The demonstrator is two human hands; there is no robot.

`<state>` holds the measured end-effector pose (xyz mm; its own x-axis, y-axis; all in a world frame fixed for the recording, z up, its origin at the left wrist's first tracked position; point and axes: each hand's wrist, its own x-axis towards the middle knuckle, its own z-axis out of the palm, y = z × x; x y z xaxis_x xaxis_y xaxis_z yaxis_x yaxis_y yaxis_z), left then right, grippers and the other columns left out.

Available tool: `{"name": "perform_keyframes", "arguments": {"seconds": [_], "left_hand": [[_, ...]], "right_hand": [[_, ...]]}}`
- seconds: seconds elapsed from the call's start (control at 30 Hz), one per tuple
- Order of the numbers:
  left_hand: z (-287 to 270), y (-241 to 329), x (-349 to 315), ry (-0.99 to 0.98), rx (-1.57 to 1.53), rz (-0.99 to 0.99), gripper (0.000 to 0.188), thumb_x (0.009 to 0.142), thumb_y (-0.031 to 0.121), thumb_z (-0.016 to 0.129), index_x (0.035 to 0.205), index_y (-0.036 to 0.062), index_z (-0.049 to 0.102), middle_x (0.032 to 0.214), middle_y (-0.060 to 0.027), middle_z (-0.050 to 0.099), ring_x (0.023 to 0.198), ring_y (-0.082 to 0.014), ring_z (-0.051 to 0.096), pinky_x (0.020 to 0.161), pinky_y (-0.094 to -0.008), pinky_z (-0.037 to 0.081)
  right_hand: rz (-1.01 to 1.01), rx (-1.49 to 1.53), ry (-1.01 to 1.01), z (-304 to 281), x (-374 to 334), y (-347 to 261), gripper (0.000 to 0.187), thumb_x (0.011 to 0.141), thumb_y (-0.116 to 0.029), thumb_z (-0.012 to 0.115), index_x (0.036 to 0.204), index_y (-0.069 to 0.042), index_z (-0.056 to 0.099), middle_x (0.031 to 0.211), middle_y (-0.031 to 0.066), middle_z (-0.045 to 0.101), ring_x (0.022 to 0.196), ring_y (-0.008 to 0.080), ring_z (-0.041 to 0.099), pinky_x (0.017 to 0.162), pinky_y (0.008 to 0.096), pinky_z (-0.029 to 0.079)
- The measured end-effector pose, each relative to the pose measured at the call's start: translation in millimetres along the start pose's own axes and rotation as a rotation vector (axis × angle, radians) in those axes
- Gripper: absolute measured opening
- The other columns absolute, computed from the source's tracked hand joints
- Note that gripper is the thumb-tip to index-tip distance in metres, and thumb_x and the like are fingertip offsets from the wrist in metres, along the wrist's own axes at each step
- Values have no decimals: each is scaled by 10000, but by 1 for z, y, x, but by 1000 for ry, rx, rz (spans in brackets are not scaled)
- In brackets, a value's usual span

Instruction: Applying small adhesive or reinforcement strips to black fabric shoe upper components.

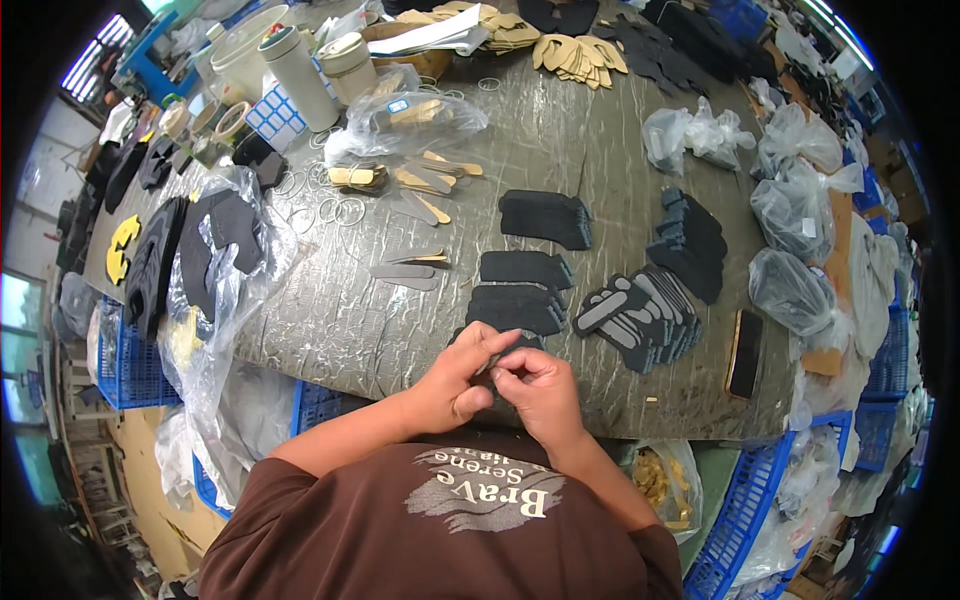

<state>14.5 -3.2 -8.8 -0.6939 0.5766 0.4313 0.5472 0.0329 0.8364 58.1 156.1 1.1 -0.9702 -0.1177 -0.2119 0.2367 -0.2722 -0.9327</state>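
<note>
My left hand [455, 377] and my right hand [541, 393] meet over the near edge of the table. The right thumb and fingertips are pinched together. Beside them, the left hand has its fingers bent in, and whatever lies between the two hands is too small and covered to make out. Just beyond the hands lies a stack of black fabric pieces [513, 308], with another black stack [540, 218] farther off. To the right sits a fanned pile of black pieces with grey stripes [640, 312]. Thin grey strips [405, 275] rest to the left.
A phone [744, 353] lies at the right near edge. More black pieces [688, 245] are stacked beyond it. Clear plastic bags [795, 225] line the right side. Rubber bands [340, 212], tan strips [428, 180] and a tall white flask [300, 80] occupy the far left.
</note>
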Motion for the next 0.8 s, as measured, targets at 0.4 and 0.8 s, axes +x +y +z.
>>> {"name": "perform_keyframes", "arguments": {"seconds": [0.4, 0.8], "left_hand": [[0, 4, -1, 17, 80, -79, 787, 881, 649, 340, 1321, 3, 429, 996, -154, 494, 835, -271, 509, 693, -350, 455], [8, 5, -1, 29, -140, -110, 564, 933, 427, 475, 1310, 9, 452, 1004, -130, 492, 879, -227, 494, 751, -337, 447]], "right_hand": [[4, -111, 41, 1, -3, -7, 111, 885, -87, 617, 918, 15, 643, 730, -10, 603, 611, 36, 509, 545, 187, 422], [135, 280, -18, -3, 0, 0, 47, 847, 21, 597, 892, 8, 596, 774, 51, 616, 627, 75, 527, 576, 202, 428]]}}
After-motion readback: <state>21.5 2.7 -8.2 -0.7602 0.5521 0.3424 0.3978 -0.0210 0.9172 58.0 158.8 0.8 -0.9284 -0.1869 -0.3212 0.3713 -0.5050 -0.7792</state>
